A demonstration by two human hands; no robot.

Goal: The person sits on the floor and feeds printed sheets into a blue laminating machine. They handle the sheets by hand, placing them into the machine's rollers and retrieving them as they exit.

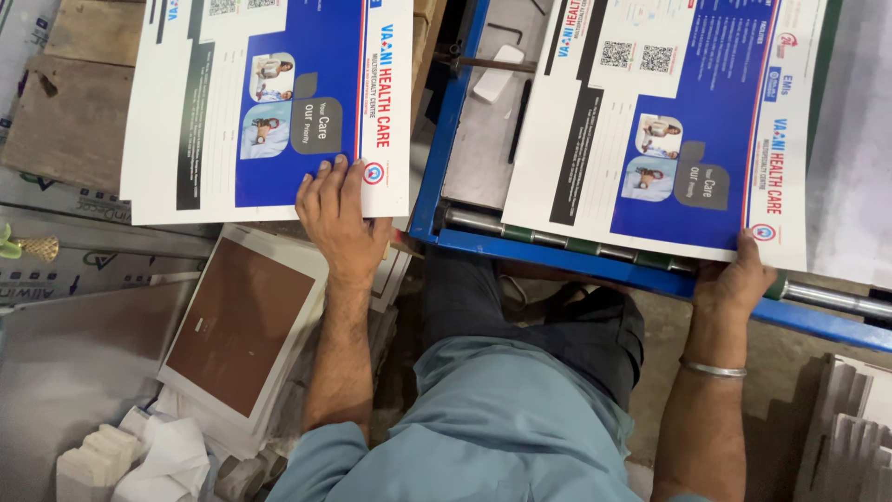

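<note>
across the upper half of the head view, two large printed sheets dominate: one printed sheet on the blue machine (pixel 678 121) at right, and one printed sheet on the stack (pixel 269 102) at left. the blue machine frame (pixel 437 158) carries the right sheet over a metal roller (pixel 557 244) that runs along the frame's near edge; the sheet's long axis runs away from the person, tilted slightly so its far end leans right, with its blue panel toward the right and its near edge overhanging the roller. the left sheet lies on a stack over a wooden board (pixel 84 102), its long axis likewise running away from the person, near edge toward the body. the left hand (pixel 339 218) rests flat on that near edge, fingers spread and extended onto the blue panel, pressing rather than clenched; the sheet lies directly ahead of its fingertips. the right hand (pixel 739 274) grips the near right corner of the machine sheet, thumb on top, remaining fingers hidden beneath the paper, so a pinch is judged probable but the full closure cannot be told. each hand is nearer to its own sheet; the two sheets are well apart, separated by the frame. below the left sheet sits a brown-faced board (pixel 242 325) on white packing, beside crumpled white paper (pixel 172 455). a metal bangle (pixel 711 369) circles the right wrist.
</note>
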